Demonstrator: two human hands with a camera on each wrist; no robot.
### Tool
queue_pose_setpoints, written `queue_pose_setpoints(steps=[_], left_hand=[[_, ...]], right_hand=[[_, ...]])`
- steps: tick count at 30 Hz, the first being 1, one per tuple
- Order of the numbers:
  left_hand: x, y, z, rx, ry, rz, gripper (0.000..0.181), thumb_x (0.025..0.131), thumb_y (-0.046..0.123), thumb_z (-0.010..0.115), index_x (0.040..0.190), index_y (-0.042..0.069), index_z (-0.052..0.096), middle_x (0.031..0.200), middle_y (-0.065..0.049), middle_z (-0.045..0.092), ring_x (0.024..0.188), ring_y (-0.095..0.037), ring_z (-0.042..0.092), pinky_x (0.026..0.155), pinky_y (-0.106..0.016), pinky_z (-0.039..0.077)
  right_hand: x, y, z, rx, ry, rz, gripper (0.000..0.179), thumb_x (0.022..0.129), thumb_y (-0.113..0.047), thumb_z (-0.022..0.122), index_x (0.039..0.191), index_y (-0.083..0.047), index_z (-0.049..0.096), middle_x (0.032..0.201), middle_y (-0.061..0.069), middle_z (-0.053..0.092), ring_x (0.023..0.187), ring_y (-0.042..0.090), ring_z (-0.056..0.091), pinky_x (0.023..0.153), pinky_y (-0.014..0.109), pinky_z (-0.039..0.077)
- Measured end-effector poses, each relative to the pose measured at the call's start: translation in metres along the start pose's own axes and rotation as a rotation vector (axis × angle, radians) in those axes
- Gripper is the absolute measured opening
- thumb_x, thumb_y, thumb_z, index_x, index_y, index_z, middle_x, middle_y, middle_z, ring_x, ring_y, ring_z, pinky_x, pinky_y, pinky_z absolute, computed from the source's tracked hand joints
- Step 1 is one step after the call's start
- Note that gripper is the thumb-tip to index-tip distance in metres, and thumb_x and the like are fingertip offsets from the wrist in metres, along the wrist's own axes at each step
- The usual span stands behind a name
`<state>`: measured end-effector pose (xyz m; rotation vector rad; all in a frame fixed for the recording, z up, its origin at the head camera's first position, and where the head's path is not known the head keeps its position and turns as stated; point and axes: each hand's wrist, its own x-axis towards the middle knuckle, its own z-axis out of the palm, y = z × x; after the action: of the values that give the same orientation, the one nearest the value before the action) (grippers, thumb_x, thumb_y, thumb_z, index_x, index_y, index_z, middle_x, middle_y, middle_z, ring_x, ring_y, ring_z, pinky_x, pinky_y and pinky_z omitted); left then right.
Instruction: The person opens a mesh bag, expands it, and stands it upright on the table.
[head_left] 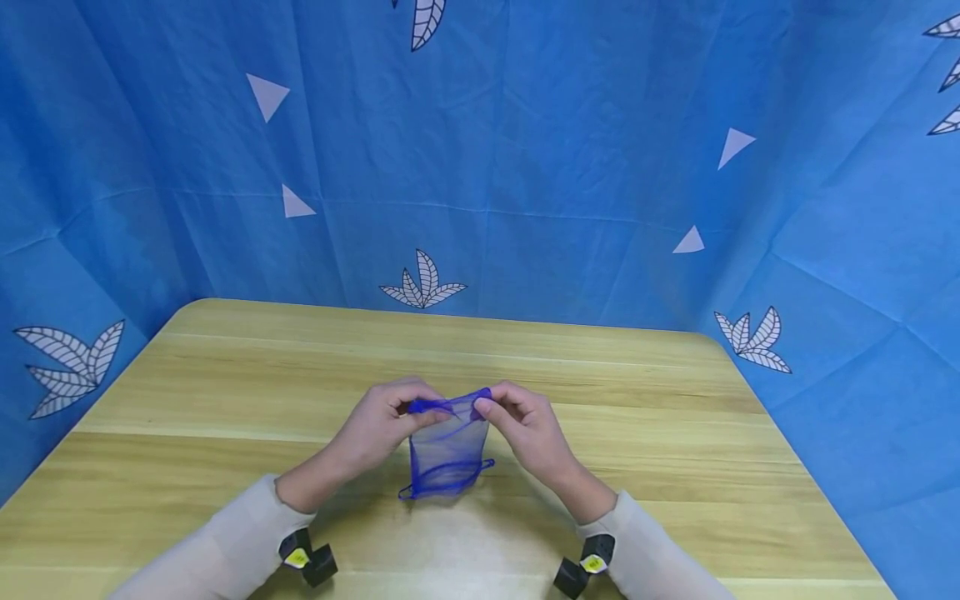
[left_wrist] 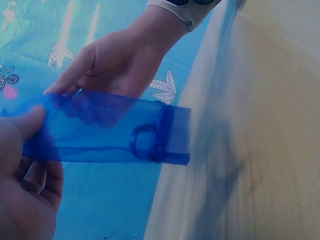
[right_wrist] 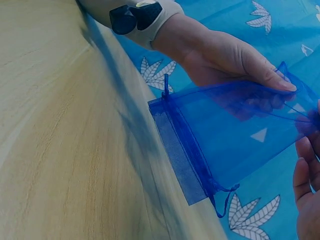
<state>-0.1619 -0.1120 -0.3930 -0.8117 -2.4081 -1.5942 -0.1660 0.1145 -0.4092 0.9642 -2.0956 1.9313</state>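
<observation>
A sheer blue organza drawstring pouch (head_left: 448, 446) hangs between the two hands above the table, its drawstring end pointing down. My left hand (head_left: 386, 421) pinches one upper corner between thumb and fingers. The opposite upper corner is pinched by my right hand (head_left: 525, 421). In the right wrist view the pouch (right_wrist: 225, 135) is see-through, and small cord loops stick out on both sides near the drawstring hem. The left wrist view shows the pouch (left_wrist: 110, 130) stretched flat, with the far hand's fingers visible through it.
A light wood-grain table (head_left: 637, 400) lies beneath the hands. Behind and beside it hangs a blue cloth (head_left: 570, 150) printed with white leaves and triangles. Each wrist wears a small black camera, one on the left (head_left: 307, 558) and one on the right (head_left: 585, 567).
</observation>
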Motion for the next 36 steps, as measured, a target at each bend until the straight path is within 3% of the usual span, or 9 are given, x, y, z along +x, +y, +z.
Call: queue_pose_setpoints(steps=[7,13,19,24,29,36], left_hand=[[0.000,0.000,0.000,-0.007,0.030,0.011,0.010,0.087,0.006,0.073,0.092,0.014,0.075,0.088,0.008,0.067,0.080,-0.013,0.063,0.068,-0.028,0.054],[0.002,-0.003,-0.002,0.011,0.062,0.007,0.010,0.086,0.004,0.074,0.092,0.013,0.075,0.086,0.006,0.067,0.077,-0.014,0.061,0.065,-0.027,0.053],[0.003,-0.006,-0.003,0.029,0.098,0.004,0.010,0.086,0.003,0.074,0.092,0.012,0.074,0.086,0.005,0.067,0.077,-0.014,0.060,0.065,-0.027,0.053],[0.003,-0.007,-0.003,0.058,0.118,0.049,0.011,0.085,0.002,0.074,0.091,0.011,0.075,0.086,0.005,0.067,0.077,-0.013,0.060,0.064,-0.028,0.053],[0.004,-0.006,-0.003,0.094,0.126,0.060,0.011,0.085,0.003,0.075,0.089,0.013,0.074,0.085,0.008,0.065,0.075,-0.012,0.059,0.061,-0.028,0.052],[0.003,-0.003,-0.002,0.125,0.116,0.077,0.013,0.084,0.003,0.076,0.089,0.013,0.074,0.086,0.008,0.065,0.076,-0.011,0.060,0.061,-0.032,0.054]], right_hand=[[0.001,-0.001,0.000,-0.021,0.037,0.021,0.008,0.096,-0.001,0.060,0.099,0.004,0.065,0.090,0.012,0.065,0.084,0.014,0.062,0.076,0.030,0.054],[0.003,-0.004,0.001,-0.146,0.097,0.020,0.009,0.094,0.000,0.062,0.103,-0.002,0.065,0.093,0.006,0.065,0.086,0.015,0.059,0.075,0.028,0.050],[0.006,-0.019,0.003,-0.211,0.154,-0.010,0.012,0.093,0.004,0.062,0.104,0.002,0.062,0.091,0.010,0.063,0.079,0.018,0.057,0.069,0.029,0.048],[0.007,-0.037,0.006,-0.270,0.109,-0.093,0.011,0.089,0.009,0.064,0.099,0.006,0.062,0.084,0.009,0.062,0.074,0.017,0.055,0.066,0.029,0.048],[0.007,-0.027,0.004,-0.341,0.054,-0.215,0.016,0.084,0.012,0.068,0.097,0.003,0.065,0.084,0.007,0.063,0.075,0.016,0.056,0.066,0.032,0.050],[0.005,-0.007,-0.003,-0.428,0.015,-0.206,0.018,0.085,-0.002,0.074,0.102,-0.007,0.068,0.089,-0.001,0.065,0.080,0.013,0.058,0.070,0.033,0.052]])
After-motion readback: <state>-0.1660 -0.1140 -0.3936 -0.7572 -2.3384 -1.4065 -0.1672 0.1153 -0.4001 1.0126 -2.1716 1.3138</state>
